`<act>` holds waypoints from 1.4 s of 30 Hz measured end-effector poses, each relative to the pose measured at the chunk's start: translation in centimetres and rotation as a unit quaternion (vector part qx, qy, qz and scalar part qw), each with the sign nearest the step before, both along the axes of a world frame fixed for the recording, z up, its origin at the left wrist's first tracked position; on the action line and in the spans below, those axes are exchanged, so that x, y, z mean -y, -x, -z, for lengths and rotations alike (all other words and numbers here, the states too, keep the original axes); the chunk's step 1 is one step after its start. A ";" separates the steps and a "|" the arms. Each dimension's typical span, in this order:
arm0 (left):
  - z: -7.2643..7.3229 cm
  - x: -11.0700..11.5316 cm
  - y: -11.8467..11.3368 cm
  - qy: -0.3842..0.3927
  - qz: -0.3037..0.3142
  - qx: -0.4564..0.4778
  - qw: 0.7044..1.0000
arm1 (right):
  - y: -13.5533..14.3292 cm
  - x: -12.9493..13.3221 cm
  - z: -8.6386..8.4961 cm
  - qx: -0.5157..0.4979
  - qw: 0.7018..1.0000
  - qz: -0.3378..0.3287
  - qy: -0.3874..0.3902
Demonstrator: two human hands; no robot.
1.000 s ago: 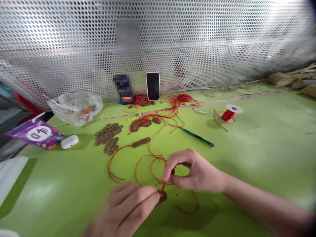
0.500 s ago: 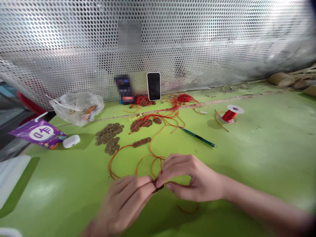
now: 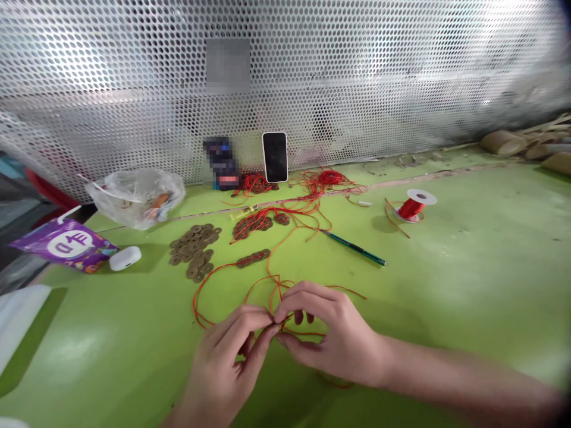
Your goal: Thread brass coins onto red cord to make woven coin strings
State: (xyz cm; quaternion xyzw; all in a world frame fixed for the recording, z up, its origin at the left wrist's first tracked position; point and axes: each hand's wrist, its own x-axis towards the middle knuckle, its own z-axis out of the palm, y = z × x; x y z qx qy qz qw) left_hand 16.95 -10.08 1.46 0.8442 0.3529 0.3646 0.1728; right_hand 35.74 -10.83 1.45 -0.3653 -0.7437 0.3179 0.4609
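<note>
My left hand (image 3: 232,351) pinches with thumb and forefinger at the front middle of the table. Right against its fingertips, my right hand (image 3: 332,336) is closed in a pinch too. Both grip red cord (image 3: 307,333), whose loops spread out around the fingers. A small dark bit shows at the fingertips, mostly hidden; I cannot tell what it is. Beyond the hands lies a short row of holed coins (image 3: 253,258) laced with red cord. Loose holed coins (image 3: 196,241) form a pile to its left, and corded coin bundles (image 3: 254,224) lie behind it.
A green pen (image 3: 354,246) and a spool of red cord (image 3: 411,208) lie to the right. Leftward are a white case (image 3: 125,258), a purple packet (image 3: 66,245) and a clear plastic bag (image 3: 134,193). A phone (image 3: 275,157) leans on the perforated metal panel (image 3: 357,77).
My left thumb has come into view in a pinch with the forefinger. The right hand has shifted slightly left, and a cord end now shows to its right. The view has moved slightly.
</note>
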 end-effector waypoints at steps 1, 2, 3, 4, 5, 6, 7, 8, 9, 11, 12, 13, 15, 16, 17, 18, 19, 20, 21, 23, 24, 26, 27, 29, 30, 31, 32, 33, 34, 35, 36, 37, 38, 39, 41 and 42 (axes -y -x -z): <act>-0.1 0.0 -0.1 0.008 0.000 0.006 1.000 | 0.1 0.0 0.1 0.000 1.000 0.002 0.004; -0.1 0.0 -0.2 0.016 0.000 0.011 1.000 | 0.1 0.1 0.1 0.000 1.000 0.003 0.008; -0.2 0.0 -0.3 0.022 0.000 0.015 1.000 | 0.2 0.1 0.2 -0.003 1.000 0.003 0.012; -0.2 0.0 -0.4 0.027 -0.001 0.017 0.999 | 0.2 0.1 0.3 -0.006 1.000 0.004 0.016; -0.1 0.0 -0.4 0.030 -0.001 0.016 0.999 | 0.2 0.1 0.3 -0.010 1.000 0.004 0.021; -0.1 0.0 -0.4 0.032 -0.002 0.013 0.999 | 0.3 0.1 0.3 -0.014 1.000 0.004 0.024; 0.0 0.0 -0.4 0.036 -0.004 0.011 0.999 | 0.3 0.1 0.4 -0.017 1.000 0.002 0.025; 0.1 -0.1 -0.3 0.040 -0.008 0.012 0.999 | 0.3 0.1 0.4 -0.019 1.000 0.000 0.025; 0.2 -0.1 -0.2 0.046 -0.013 0.014 0.999 | 0.2 0.0 0.4 -0.019 1.000 -0.003 0.023; 0.3 -0.4 0.1 0.060 -0.033 0.021 0.997 | 0.1 -0.1 0.5 -0.016 1.000 -0.006 0.010; 0.2 -0.6 0.3 0.066 -0.047 0.025 0.996 | 0.0 -0.2 0.5 -0.014 1.000 -0.006 0.002; 0.2 -0.8 0.5 0.070 -0.063 0.028 0.995 | 0.0 -0.3 0.5 -0.012 1.000 -0.007 -0.004; -0.2 -1.1 0.9 0.079 -0.103 0.039 0.991 | -0.3 -0.5 0.6 -0.006 1.000 -0.008 -0.011; -0.5 -1.3 1.1 0.086 -0.127 0.051 0.987 | -0.4 -0.6 0.6 -0.001 1.000 -0.010 -0.010; -0.8 -1.4 1.3 0.097 -0.150 0.065 0.982 | -0.5 -0.7 0.6 0.003 1.000 -0.010 -0.008; -1.1 -1.5 1.4 0.111 -0.175 0.080 0.975 | -0.6 -0.7 0.5 0.008 1.000 -0.009 -0.006; -1.5 -1.6 1.5 0.126 -0.202 0.094 0.967 | -0.8 -0.8 0.5 0.010 1.000 -0.007 -0.006; -1.8 -1.7 1.6 0.141 -0.228 0.108 0.957 | -0.9 -0.9 0.4 0.012 1.000 -0.004 -0.009; -2.2 -1.8 1.6 0.156 -0.253 0.119 0.948 | -1.2 -1.1 0.3 0.012 1.000 0.001 -0.014; -2.6 -2.0 1.7 0.175 -0.288 0.134 0.932 | -1.8 -1.6 0.0 0.013 0.999 0.016 -0.027; -2.7 -2.2 1.8 0.179 -0.294 0.140 0.928 | -2.3 -1.9 -0.2 0.015 0.999 0.029 -0.034; -2.6 -2.8 2.2 0.179 -0.285 0.154 0.929 | -3.3 -2.8 -0.4 0.020 0.997 0.067 -0.041; -2.4 -3.1 2.5 0.180 -0.277 0.161 0.930 | -3.9 -3.4 -0.4 0.023 0.995 0.090 -0.041; -2.0 -3.6 3.0 0.186 -0.266 0.175 0.930 | -5.3 -4.6 -0.4 0.018 0.989 0.141 -0.034; -1.8 -3.8 3.3 0.191 -0.264 0.180 0.928 | -6.1 -5.2 -0.3 0.010 0.986 0.167 -0.028; -1.7 -4.0 3.5 0.197 -0.264 0.183 0.926 | -6.9 -5.8 -0.1 -0.005 0.981 0.193 -0.020; -1.6 -4.1 3.6 0.202 -0.264 0.186 0.924 | -7.6 -6.4 0.0 -0.024 0.975 0.219 -0.011; -1.5 -4.2 3.7 0.207 -0.264 0.191 0.923 | -8.4 -7.0 0.2 -0.046 0.969 0.243 0.001; -1.4 -4.3 3.8 0.211 -0.264 0.197 0.920 | -9.1 -7.5 0.4 -0.071 0.961 0.266 0.016; -1.4 -4.3 3.8 0.215 -0.262 0.203 0.919 | -9.8 -8.0 0.5 -0.096 0.952 0.288 0.029; -1.4 -4.3 3.8 0.218 -0.259 0.207 0.918 | -10.4 -8.4 0.7 -0.121 0.944 0.306 0.041; -1.4 -4.3 3.7 0.219 -0.258 0.207 0.918 | -10.9 -8.8 0.8 -0.145 0.935 0.321 0.050; -1.4 -4.3 3.7 0.220 -0.258 0.205 0.918 | -11.4 -9.1 0.9 -0.167 0.926 0.334 0.057; -1.5 -4.3 3.6 0.221 -0.258 0.203 0.918 | -11.8 -9.3 0.9 -0.189 0.918 0.343 0.064; -1.6 -4.2 3.5 0.221 -0.259 0.200 0.919 | -12.6 -9.7 0.9 -0.229 0.905 0.351 0.071; -1.7 -4.2 3.5 0.221 -0.258 0.201 0.919 | -12.9 -9.8 0.9 -0.246 0.900 0.352 0.071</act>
